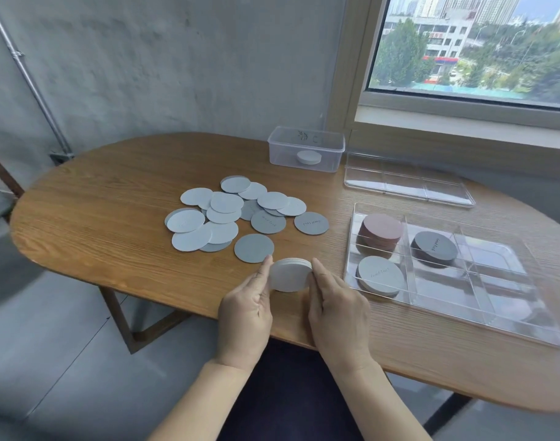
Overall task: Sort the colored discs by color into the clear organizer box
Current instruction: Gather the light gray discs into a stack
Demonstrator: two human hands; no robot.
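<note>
Squaring a white stack (pixel 290 275) at the near edge of the desk (pixel 113 218), the left hand (pixel 245 308) and right hand (pixel 337 308) press it between straight fingers, neither curled round it, while the box (pixel 501 291) lies just rightward, nearer the right hand.

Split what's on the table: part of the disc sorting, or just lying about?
In the job:
- white stack, pressed between left hand and right hand
- loose discs
- organizer box, holding pink stack, dark stack, pale stack

Lying about:
- small clear tub with a white round thing inside
- clear divided tray behind the box
</note>
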